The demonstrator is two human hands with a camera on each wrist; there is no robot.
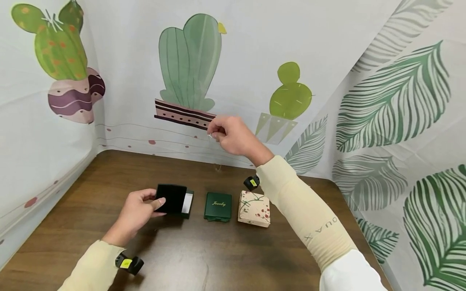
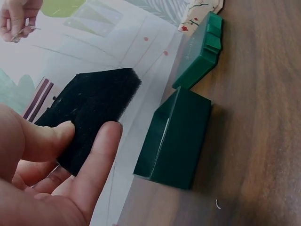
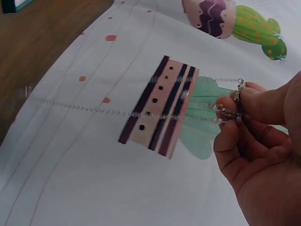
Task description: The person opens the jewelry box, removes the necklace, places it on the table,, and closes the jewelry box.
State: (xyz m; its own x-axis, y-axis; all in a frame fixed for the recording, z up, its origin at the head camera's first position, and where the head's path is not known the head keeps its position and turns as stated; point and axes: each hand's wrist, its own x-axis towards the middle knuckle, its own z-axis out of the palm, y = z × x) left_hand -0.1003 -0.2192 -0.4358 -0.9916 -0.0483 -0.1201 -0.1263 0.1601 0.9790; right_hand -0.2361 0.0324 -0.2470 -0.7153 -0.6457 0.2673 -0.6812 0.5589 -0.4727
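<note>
My left hand [image 1: 136,212] pinches a thin black velvet pad [image 1: 170,199] between thumb and fingers. Beside and partly behind that pad sits an open green box [image 2: 183,141], with something white inside it. High above the table, my right hand [image 1: 233,135] pinches a fine silver chain necklace [image 3: 103,111] by one bunched end. The rest of the chain hangs down in a long loop, faint in the head view.
A green lid [image 1: 218,206] marked "Jewelry" lies right of the open box. Farther right is a cream box [image 1: 254,208] with a floral print. The brown wooden table [image 1: 174,254] meets a printed cloth backdrop [image 1: 247,48]. A small pale bit [image 2: 217,204] lies on the wood.
</note>
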